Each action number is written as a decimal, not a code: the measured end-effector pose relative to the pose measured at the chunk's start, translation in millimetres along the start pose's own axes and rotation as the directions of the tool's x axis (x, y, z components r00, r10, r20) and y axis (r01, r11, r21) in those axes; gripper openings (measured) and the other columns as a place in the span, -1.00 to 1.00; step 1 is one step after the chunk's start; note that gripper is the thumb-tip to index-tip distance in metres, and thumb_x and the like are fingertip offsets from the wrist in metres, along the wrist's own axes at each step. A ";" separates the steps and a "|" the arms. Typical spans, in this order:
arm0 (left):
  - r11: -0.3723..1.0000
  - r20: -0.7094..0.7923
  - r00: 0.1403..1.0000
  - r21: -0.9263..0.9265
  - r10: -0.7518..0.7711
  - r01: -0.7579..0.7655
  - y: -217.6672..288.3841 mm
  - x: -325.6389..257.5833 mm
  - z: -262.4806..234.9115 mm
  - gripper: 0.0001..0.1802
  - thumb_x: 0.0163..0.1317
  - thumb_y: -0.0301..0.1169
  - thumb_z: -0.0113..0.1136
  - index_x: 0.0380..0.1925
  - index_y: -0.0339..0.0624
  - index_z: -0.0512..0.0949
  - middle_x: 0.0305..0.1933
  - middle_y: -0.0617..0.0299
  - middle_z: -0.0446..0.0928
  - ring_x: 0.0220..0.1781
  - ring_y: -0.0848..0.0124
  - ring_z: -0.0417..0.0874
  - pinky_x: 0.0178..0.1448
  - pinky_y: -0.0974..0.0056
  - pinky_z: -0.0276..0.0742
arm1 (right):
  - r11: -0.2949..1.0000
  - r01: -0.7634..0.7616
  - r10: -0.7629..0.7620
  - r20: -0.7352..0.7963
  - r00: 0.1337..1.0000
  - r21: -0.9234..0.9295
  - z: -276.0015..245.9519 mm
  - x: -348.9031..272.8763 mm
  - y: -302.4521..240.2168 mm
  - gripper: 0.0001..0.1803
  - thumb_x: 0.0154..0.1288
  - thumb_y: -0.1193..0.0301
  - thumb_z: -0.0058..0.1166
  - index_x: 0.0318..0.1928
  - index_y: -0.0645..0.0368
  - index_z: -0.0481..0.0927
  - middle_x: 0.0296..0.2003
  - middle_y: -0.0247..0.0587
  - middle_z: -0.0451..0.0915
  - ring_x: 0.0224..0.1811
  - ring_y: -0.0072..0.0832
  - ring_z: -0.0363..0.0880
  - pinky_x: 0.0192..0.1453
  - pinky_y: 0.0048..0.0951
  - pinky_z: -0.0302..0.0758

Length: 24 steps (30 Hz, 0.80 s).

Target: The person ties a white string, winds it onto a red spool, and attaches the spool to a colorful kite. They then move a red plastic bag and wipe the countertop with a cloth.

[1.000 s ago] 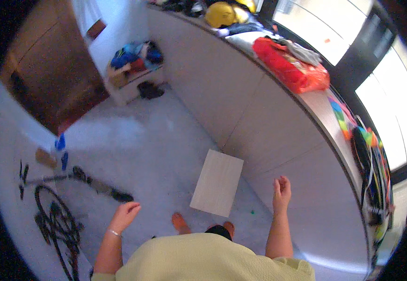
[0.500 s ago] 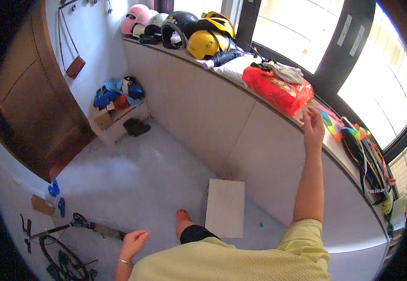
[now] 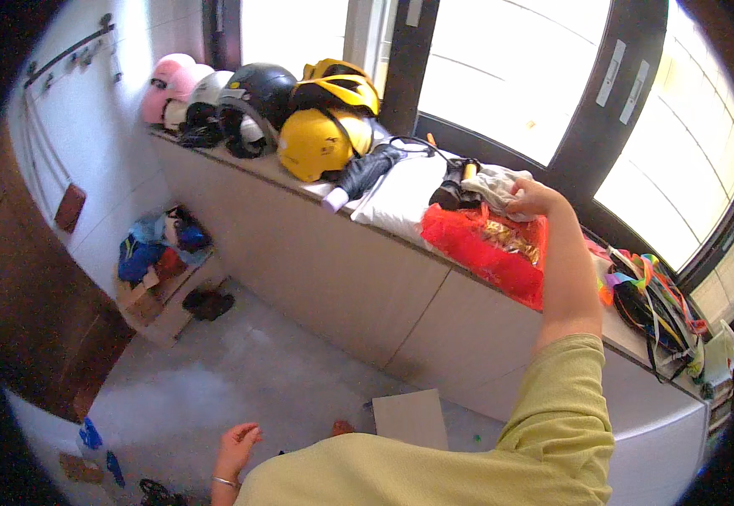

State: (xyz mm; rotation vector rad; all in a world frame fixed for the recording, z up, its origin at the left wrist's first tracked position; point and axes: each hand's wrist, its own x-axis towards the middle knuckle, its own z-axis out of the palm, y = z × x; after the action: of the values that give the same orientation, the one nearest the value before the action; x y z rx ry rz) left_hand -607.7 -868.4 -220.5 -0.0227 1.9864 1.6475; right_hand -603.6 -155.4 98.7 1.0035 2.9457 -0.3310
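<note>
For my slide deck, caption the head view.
Right hand touches pale cloth above red bag; left hand hangs free.

Soft, crumpled grey-white cloth (image 3: 495,187) is gripped by the right hand (image 3: 532,199) above a glossy, crinkled red plastic bag (image 3: 485,250), while hard, shiny plastic shells are shown by the yellow helmet (image 3: 321,142) and black helmet (image 3: 259,91) on the smooth, matt pale bench (image 3: 367,278).

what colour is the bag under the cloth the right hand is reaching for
Bright red, with a gold pattern showing on top; the red bag shows in the head view, below the right hand and the pale cloth.
</note>
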 end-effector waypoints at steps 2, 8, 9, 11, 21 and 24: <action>0.999 0.050 0.999 0.032 0.008 -0.010 21.4 31.8 2.6 -0.70 0.26 -0.41 0.18 -0.08 -0.40 0.53 -0.22 0.10 0.63 -0.23 0.39 0.65 -0.08 0.31 0.57 | 0.999 -0.038 0.039 -0.025 0.999 0.032 -0.1 19.5 25.8 -0.53 -0.06 0.18 0.32 -0.19 0.21 0.55 -0.24 -0.02 0.62 -0.17 -0.20 0.60 -0.14 -0.25 0.55; 0.983 0.303 0.953 0.183 -0.030 -0.028 63.7 132.7 20.2 -0.73 0.25 -0.40 0.18 -0.14 -0.40 0.56 -0.25 0.11 0.64 -0.23 0.39 0.65 -0.10 0.34 0.57 | 0.802 0.252 0.263 -0.700 0.665 0.541 -60.4 -24.4 39.4 -0.71 0.13 0.28 0.12 -0.32 0.28 0.48 -0.45 -0.19 0.53 -0.36 -0.54 0.49 -0.29 -0.39 0.51; 0.975 0.379 0.925 0.210 -0.018 -0.067 71.0 156.7 30.0 -0.73 0.25 -0.40 0.19 -0.15 -0.40 0.56 -0.26 0.11 0.64 -0.24 0.39 0.65 -0.11 0.34 0.56 | 0.717 0.348 0.295 -0.716 0.633 0.604 -77.5 -43.6 53.0 -0.73 0.17 0.29 0.10 -0.29 0.27 0.48 -0.43 -0.21 0.52 -0.33 -0.54 0.49 -0.24 -0.41 0.50; 0.958 0.513 0.858 0.261 -0.032 -0.120 94.7 193.2 52.8 -0.73 0.24 -0.40 0.20 -0.15 -0.39 0.57 -0.27 0.13 0.65 -0.24 0.40 0.65 -0.12 0.35 0.55 | 0.549 0.529 0.315 -0.747 0.586 0.647 -107.2 -111.2 72.3 -0.75 0.25 0.30 0.04 -0.22 0.26 0.50 -0.35 -0.22 0.55 -0.29 -0.45 0.54 -0.18 -0.37 0.50; 0.775 0.840 0.524 0.424 -0.142 -0.469 189.6 265.3 201.8 -0.72 0.24 -0.39 0.20 -0.12 -0.35 0.58 -0.26 0.20 0.64 -0.24 0.45 0.63 -0.11 0.37 0.51 | 0.547 0.657 0.767 -0.625 -0.145 0.519 -63.2 -367.9 65.5 -0.57 0.31 0.23 -0.02 0.10 0.19 0.48 0.03 -0.11 0.54 0.12 -0.23 0.49 0.21 -0.18 0.44; 0.818 0.909 0.407 0.299 -0.088 -0.491 172.7 266.4 225.2 -0.72 0.25 -0.38 0.20 -0.11 -0.34 0.57 -0.25 0.20 0.64 -0.23 0.46 0.63 -0.09 0.37 0.51 | 0.512 0.643 0.774 -0.631 -0.058 0.570 -18.9 -392.1 115.4 -0.65 0.29 0.26 0.03 0.00 0.20 0.51 -0.07 -0.19 0.57 0.00 -0.33 0.52 0.11 -0.30 0.45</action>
State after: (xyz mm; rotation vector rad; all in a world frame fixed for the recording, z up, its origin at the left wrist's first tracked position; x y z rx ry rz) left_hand -804.2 -533.2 -197.7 1.1620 1.4497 0.7714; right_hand -221.2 -298.7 125.7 2.7096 3.4909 -2.5335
